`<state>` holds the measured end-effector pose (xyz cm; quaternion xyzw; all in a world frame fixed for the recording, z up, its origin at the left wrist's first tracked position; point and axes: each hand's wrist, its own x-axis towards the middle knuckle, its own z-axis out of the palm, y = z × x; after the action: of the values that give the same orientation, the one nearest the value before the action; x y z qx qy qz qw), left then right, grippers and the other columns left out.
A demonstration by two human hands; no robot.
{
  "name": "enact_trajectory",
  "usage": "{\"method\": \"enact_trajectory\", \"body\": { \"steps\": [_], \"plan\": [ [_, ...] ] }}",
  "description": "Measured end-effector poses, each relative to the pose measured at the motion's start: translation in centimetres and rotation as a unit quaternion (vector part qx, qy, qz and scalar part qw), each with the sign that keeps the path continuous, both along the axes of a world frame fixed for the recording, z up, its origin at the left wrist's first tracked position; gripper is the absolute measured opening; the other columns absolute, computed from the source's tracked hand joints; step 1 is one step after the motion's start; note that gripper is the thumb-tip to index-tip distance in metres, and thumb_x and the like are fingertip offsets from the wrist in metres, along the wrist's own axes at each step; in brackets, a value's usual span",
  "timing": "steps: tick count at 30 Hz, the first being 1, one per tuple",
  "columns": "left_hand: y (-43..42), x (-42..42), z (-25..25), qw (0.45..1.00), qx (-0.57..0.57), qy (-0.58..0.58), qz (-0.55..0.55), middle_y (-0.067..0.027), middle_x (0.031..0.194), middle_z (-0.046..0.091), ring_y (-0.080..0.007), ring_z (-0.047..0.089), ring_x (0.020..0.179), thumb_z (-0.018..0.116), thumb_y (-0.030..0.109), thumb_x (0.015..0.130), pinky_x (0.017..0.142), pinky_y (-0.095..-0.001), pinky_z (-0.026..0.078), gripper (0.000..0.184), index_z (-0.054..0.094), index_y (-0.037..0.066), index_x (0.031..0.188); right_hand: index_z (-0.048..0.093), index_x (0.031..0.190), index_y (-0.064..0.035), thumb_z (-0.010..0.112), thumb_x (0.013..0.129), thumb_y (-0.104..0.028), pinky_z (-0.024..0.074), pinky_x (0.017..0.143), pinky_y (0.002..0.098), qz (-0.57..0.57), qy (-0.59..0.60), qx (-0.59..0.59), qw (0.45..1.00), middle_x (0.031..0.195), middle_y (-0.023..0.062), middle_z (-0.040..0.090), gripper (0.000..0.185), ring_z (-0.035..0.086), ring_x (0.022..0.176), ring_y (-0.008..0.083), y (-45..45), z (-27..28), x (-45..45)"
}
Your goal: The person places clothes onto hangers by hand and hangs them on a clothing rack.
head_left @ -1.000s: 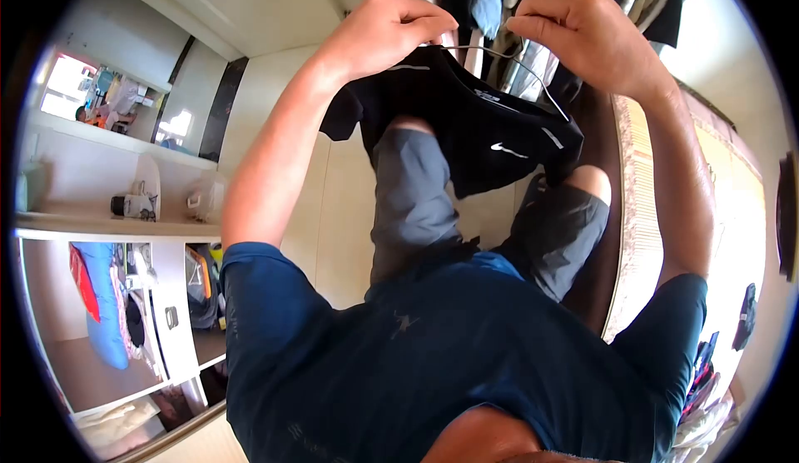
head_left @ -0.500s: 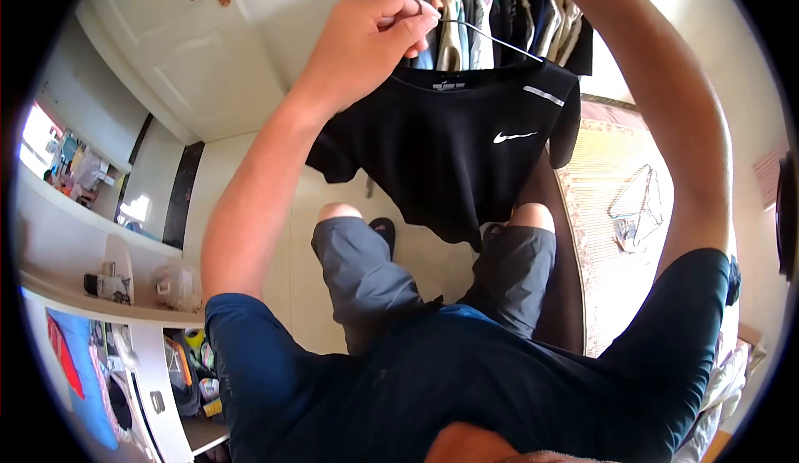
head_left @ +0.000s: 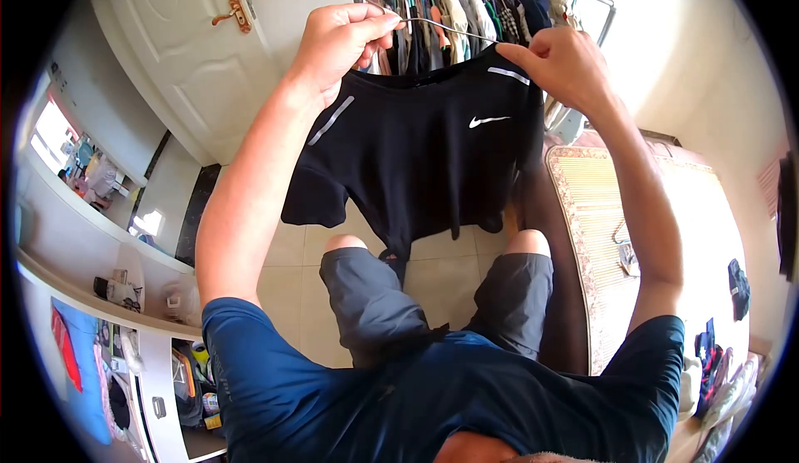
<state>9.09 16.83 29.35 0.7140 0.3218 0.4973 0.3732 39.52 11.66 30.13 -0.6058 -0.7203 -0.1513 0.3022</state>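
Observation:
A black short-sleeved T-shirt (head_left: 416, 146) with a white swoosh and pale shoulder strips hangs spread out before me on a thin wire clothes hanger (head_left: 449, 28). My left hand (head_left: 345, 47) is closed on the hanger near the base of its hook, above the shirt's neckline. At the shirt's right shoulder, my right hand (head_left: 566, 63) has its fingers curled and its thumb laid along the fabric by the hanger's end. The lower hem droops over the floor between my knees.
Behind the shirt stands a metal clothes rack (head_left: 612, 13) packed with hung garments. A bed with a woven mat (head_left: 583, 205) is to the right, holding another hanger and some clothes. A white door (head_left: 183, 47) and an open cabinet (head_left: 162, 405) are on the left.
My right hand has come down from the top edge onto the shirt's right shoulder. The shirt now hangs flatter and a little further left. The view has tilted up, showing more of the rack.

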Motion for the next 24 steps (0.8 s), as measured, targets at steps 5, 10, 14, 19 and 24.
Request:
{"method": "enact_trajectory", "body": {
  "steps": [5, 10, 14, 19, 24],
  "plan": [
    [-0.6, 0.9, 0.5, 0.999, 0.032, 0.036, 0.007, 0.0016, 0.076, 0.065, -0.0027, 0.05, 0.061, 0.068, 0.018, 0.099, 0.056, -0.019, 0.04, 0.019, 0.077, 0.001, 0.099, 0.074, 0.068, -0.0005, 0.074, 0.086, -0.038, 0.0523, 0.059, 0.0412, 0.036, -0.007, 0.026, 0.999, 0.055, 0.0131, 0.063, 0.041, 0.066, 0.053, 0.0263, 3.4, -1.8, -0.8],
    [-0.3, 1.0, 0.0, 0.993, 0.086, 0.076, 0.03, 0.0022, 0.073, 0.064, -0.0015, 0.043, 0.057, 0.071, 0.02, 0.098, 0.053, -0.0209, 0.035, 0.02, 0.077, 0.0, 0.099, 0.075, 0.074, 0.0, 0.071, 0.083, -0.024, 0.053, 0.057, 0.0298, 0.118, 0.044, 0.018, 0.992, 0.054, 0.0072, 0.061, 0.026, 0.062, 0.049, 0.0161, 3.9, -1.0, -2.1],
    [-1.0, 1.3, -0.5, 0.987, 0.083, 0.121, 0.068, 0.0024, 0.074, 0.063, -0.004, 0.048, 0.061, 0.071, 0.021, 0.098, 0.056, -0.0215, 0.038, 0.021, 0.076, 0.0, 0.098, 0.079, 0.095, -0.0049, 0.067, 0.094, -0.032, 0.0516, 0.06, 0.0286, 0.282, 0.223, -0.111, 0.926, 0.073, -0.0002, 0.068, 0.03, 0.063, 0.061, 0.0101, 1.1, 0.6, -4.0],
    [-1.5, -1.9, 0.2, 0.994, 0.076, 0.061, 0.055, 0.0019, 0.078, 0.064, -0.0049, 0.054, 0.072, 0.069, 0.021, 0.099, 0.068, -0.0228, 0.045, 0.022, 0.077, 0.001, 0.098, 0.078, 0.107, -0.0064, 0.069, 0.092, -0.034, 0.0548, 0.077, 0.0279, 0.242, 0.208, -0.036, 0.947, 0.086, 0.0049, 0.073, 0.033, 0.069, 0.083, 0.0124, 2.9, -0.9, 0.6],
    [-2.1, -3.9, 0.5, 0.998, 0.05, 0.01, 0.02, 0.0011, 0.079, 0.064, -0.007, 0.056, 0.072, 0.069, 0.022, 0.099, 0.071, -0.0238, 0.047, 0.023, 0.074, 0.0, 0.099, 0.068, 0.125, 0.002, 0.079, 0.088, -0.024, 0.0537, 0.094, 0.0327, 0.239, 0.188, -0.03, 0.952, 0.108, 0.0123, 0.075, 0.046, 0.071, 0.099, 0.0233, 3.4, -4.6, 4.2]
  ]
}}
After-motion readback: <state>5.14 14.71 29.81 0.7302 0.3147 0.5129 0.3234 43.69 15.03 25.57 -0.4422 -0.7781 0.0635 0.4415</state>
